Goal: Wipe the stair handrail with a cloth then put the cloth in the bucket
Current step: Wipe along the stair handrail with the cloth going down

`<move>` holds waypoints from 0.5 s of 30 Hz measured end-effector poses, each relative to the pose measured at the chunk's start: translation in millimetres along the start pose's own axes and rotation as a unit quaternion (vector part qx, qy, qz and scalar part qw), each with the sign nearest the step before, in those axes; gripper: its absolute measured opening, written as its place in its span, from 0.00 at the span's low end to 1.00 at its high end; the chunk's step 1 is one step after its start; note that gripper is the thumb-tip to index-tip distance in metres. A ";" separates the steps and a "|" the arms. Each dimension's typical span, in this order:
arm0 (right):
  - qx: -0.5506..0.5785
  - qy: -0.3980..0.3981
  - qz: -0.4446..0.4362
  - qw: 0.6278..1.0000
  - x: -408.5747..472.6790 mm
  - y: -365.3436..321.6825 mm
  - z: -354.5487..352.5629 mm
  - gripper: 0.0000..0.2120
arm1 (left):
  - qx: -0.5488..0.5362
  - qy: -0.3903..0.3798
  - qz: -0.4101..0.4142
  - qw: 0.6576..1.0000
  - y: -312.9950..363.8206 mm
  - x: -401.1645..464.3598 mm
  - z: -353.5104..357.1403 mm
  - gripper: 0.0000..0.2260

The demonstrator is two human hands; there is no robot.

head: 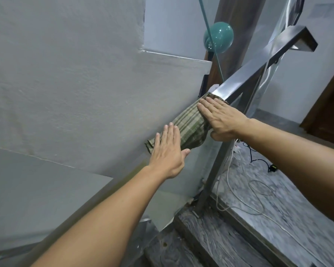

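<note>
A green-and-beige striped cloth (189,128) lies wrapped over the steel stair handrail (245,76), which slopes from lower left up to upper right. My left hand (168,153) presses flat on the cloth's lower end, fingers straight, thumb under the rail. My right hand (220,118) lies flat on the cloth's upper end, its thumb hooked below the rail. Bare shiny rail shows above the cloth. No bucket is in view.
A grey wall (66,83) runs along the left of the rail. A teal balloon (219,37) hangs near a wooden post above. A steel baluster (212,170) stands on stone steps (220,237). White and black cables (255,170) trail over the landing floor.
</note>
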State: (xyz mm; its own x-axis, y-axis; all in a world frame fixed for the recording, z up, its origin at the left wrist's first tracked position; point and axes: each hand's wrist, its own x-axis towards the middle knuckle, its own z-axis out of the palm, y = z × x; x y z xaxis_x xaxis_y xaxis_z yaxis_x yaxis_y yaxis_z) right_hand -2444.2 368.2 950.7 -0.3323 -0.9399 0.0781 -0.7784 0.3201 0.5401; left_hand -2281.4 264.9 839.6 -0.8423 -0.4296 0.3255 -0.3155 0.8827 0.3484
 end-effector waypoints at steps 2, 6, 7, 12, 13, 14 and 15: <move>0.002 0.006 -0.011 1.000 -1.6 -6.0 0.1 0.42 | 0.003 0.006 -0.003 1.000 -5.2 -6.8 2.2 0.33; 0.020 0.023 -0.033 0.999 -4.6 -25.7 4.3 0.40 | 0.002 0.013 -0.014 1.000 -18.5 -28.6 5.7 0.32; 0.021 0.022 -0.042 0.999 -5.0 -32.0 5.7 0.39 | -0.005 0.017 -0.020 1.000 -22.2 -34.8 6.3 0.32; 0.007 0.049 -0.097 0.994 6.3 -48.7 -14.2 0.36 | -0.075 0.073 -0.066 0.992 -32.9 -48.7 -4.1 0.24; 0.007 0.053 -0.113 0.992 8.9 -49.9 -16.3 0.34 | -0.067 0.078 -0.075 0.992 -33.5 -49.5 -5.7 0.23; 0.005 0.050 -0.130 0.990 10.3 -50.8 -14.7 0.34 | -0.058 0.073 -0.083 0.992 -34.0 -50.4 -5.4 0.24; 0.001 0.042 -0.145 0.989 10.5 -51.5 -10.2 0.34 | -0.047 0.061 -0.091 0.993 -35.1 -51.4 -2.9 0.27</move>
State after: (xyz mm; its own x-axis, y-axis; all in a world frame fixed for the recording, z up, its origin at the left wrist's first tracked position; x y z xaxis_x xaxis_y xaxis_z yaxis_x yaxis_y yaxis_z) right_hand -2402.2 340.7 932.3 -0.0497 -0.9987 -0.0106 -0.8352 0.0358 0.5488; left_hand -2225.8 255.4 813.3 -0.7147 -0.6048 0.3512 -0.4107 0.7694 0.4893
